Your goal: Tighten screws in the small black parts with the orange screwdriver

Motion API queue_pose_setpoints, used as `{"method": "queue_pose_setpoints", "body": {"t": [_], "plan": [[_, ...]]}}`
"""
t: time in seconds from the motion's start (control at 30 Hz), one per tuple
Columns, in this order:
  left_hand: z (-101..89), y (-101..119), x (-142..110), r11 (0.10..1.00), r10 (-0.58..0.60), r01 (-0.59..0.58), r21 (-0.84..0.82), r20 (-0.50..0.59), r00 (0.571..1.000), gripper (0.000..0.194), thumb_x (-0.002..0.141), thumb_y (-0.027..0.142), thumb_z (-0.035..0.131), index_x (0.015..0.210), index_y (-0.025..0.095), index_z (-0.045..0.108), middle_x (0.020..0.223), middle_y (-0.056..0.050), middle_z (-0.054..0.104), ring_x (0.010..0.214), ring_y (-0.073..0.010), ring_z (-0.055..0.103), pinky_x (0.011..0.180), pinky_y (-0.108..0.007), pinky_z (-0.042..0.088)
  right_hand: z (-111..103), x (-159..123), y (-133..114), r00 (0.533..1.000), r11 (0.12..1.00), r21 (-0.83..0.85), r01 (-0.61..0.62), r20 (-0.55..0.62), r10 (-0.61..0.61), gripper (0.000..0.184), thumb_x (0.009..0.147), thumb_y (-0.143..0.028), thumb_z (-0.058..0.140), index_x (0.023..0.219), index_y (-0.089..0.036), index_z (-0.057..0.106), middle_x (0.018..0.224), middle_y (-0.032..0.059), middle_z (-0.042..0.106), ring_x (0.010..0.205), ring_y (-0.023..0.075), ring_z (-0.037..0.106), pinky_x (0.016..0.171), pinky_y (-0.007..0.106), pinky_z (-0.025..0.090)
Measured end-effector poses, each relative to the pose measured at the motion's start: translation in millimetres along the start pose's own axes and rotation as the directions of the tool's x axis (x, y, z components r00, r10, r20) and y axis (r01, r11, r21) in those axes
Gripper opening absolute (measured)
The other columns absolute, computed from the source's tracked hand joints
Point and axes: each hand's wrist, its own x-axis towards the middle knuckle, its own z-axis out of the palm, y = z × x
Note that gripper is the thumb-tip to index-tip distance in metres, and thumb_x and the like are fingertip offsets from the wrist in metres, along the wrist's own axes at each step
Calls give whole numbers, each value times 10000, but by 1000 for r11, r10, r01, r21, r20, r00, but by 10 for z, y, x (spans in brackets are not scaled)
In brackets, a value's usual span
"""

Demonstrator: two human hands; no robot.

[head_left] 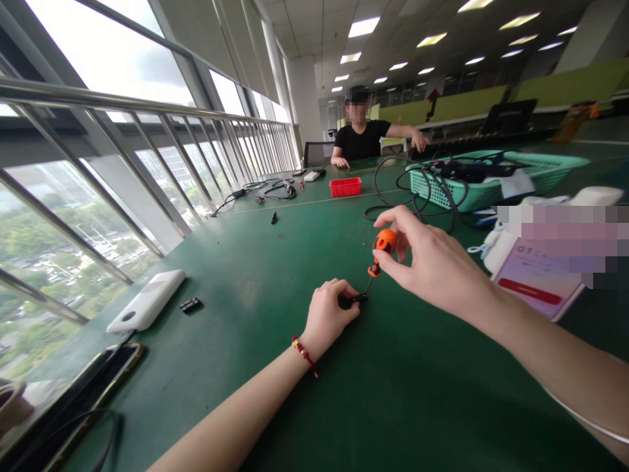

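Observation:
My right hand (427, 265) pinches the orange handle of a small screwdriver (382, 249), which tilts down and left toward the table. Its tip meets a small black part (354, 300) that my left hand (328, 316) holds closed against the green table (275, 262). A red string bracelet sits on my left wrist.
A white power bank (146, 300) and a small black piece (190, 305) lie at the left, a phone (93, 383) nearer me. A red tray (345, 187), a teal basket (491, 178) of cables and a tablet (535, 275) sit ahead and right. A person sits at the far end.

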Motion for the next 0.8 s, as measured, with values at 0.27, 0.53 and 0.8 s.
{"method": "queue_pose_setpoints", "body": {"t": [0.27, 0.53, 0.8], "plan": [[-5, 3, 1, 1000, 4, -4, 7, 0, 1000, 63, 670, 139, 592, 714, 183, 606, 770, -3, 625, 757, -158, 567, 718, -276, 457, -28, -8, -35, 997, 998, -67, -13, 77, 19, 278, 827, -433, 466, 671, -226, 565, 485, -24, 523, 470, 141, 460, 510, 254, 310], [-4, 7, 2, 1000, 7, -7, 7, -1, 1000, 68, 669, 136, 592, 717, 181, 610, 774, -6, 628, 767, -163, 564, 733, -280, 451, -44, -18, -68, 998, 997, -54, 51, 33, -49, 358, 742, -234, 518, 1097, -190, 495, 676, -21, 607, 540, 139, 503, 555, 245, 342], [0, 5, -4, 1000, 9, -9, 2, 0, 1000, 66, 668, 140, 592, 720, 177, 609, 774, -5, 626, 765, -164, 556, 729, -284, 445, -35, -30, -58, 997, 993, -100, 61, 63, -55, 140, 819, -359, 481, 818, -234, 542, 510, -44, 512, 479, 139, 448, 523, 244, 304]]}}
